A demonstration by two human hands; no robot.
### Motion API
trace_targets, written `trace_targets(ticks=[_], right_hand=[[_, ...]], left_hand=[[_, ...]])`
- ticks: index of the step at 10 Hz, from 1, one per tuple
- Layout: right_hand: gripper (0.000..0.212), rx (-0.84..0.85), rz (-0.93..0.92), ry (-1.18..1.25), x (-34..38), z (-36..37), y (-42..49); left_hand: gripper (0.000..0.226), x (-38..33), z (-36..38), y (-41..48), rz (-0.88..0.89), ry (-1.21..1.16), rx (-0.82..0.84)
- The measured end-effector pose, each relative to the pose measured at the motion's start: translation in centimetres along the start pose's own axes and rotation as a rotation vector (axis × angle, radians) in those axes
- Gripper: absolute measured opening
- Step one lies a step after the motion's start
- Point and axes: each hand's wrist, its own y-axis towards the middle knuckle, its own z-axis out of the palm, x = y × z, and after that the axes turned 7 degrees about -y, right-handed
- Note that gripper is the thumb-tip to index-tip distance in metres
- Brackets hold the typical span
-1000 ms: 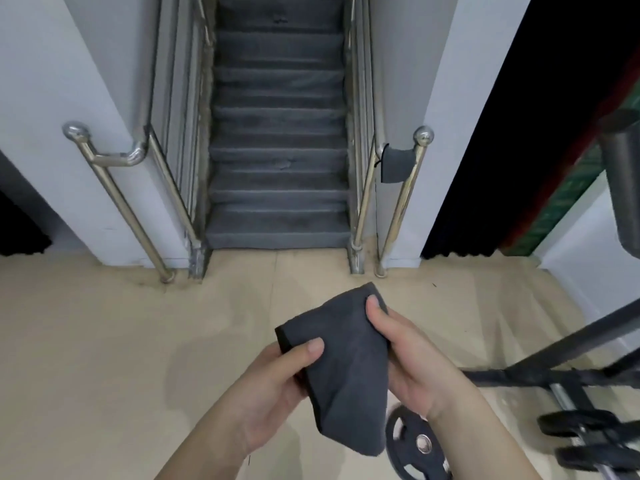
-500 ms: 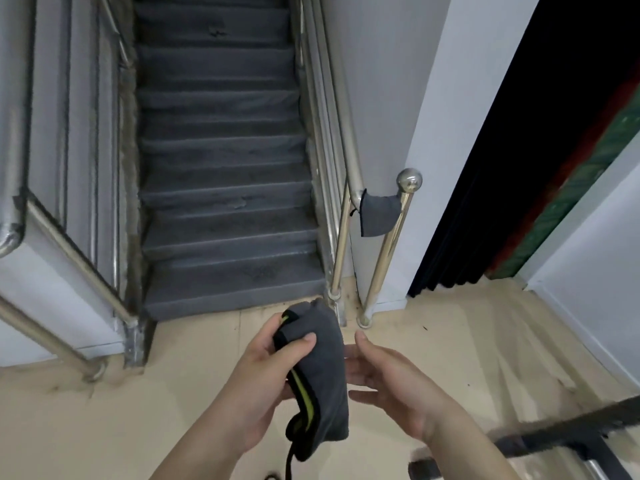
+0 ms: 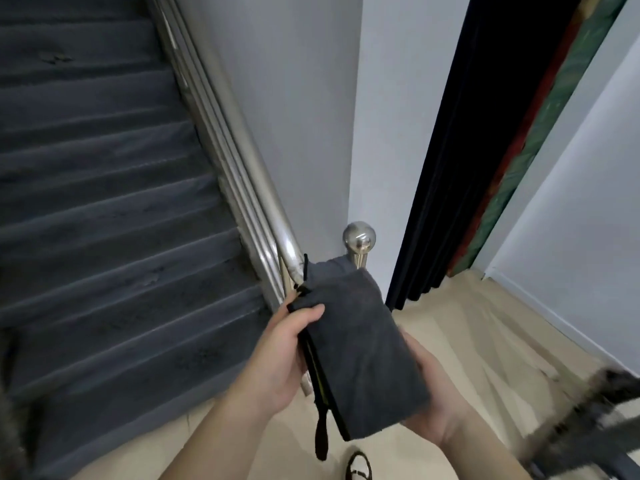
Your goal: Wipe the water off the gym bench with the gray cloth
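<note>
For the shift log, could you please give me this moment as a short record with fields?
Gray cloth: folded, held in the air near the foot of the stairs
Left hand: grips the cloth's left edge, thumb on top
Right hand: supports the cloth from below; its fingers are hidden
Second cloth: hangs on the handrail beside the post
Gym bench: not in view
Wiping: not yet begun

Left hand (image 3: 281, 358) pinches gray cloth (image 3: 360, 348), thumb atop; right hand (image 3: 437, 408) supports beneath, palm up.
</note>
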Motion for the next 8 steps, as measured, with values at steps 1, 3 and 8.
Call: trace_targets(ticks=[1, 3, 8], right_hand=[[0.053, 0.01, -0.022, -0.062, 4.2, -0.6, 5.6], [0.028, -0.093, 0.005, -0.245, 9.3, -0.1, 14.0], [0.04, -0.681, -0.076, -0.126, 10.1, 1.5, 26.1]], left_hand=[[0.033, -1.0, -0.6, 6.9, -0.004, -0.003, -0.066], [0.031, -3.2, -1.7, 16.8, -0.069, 0.061, -0.18], [0.02, -8.0, -7.5, 33.2, 0.195, 1.305, 0.016]])
